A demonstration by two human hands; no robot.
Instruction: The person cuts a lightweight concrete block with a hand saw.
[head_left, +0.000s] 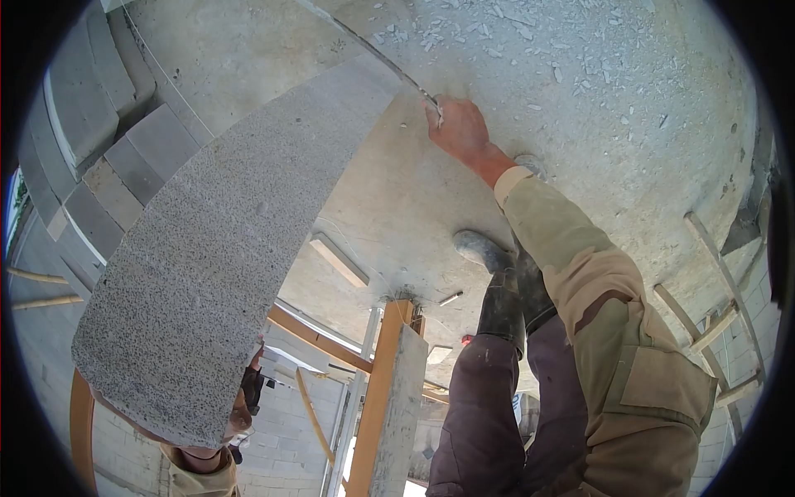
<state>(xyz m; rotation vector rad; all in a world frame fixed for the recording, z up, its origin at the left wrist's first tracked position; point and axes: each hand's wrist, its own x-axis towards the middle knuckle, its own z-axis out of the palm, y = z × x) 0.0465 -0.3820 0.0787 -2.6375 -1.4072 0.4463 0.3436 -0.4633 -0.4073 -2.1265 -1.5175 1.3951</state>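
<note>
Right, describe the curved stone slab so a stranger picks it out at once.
Start from the dusty concrete floor strewn with pale chips. Left of the right hand, which pinches a thin tool by its corner, is the curved slab. It alone is speckled grey granite in a broad arc, unlike the plain straight blocks beyond it.

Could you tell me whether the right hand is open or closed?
Closed: the right hand grips a thin rod against the floor.

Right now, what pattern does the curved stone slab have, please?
The slab is speckled grey; head view shows it best.
</note>
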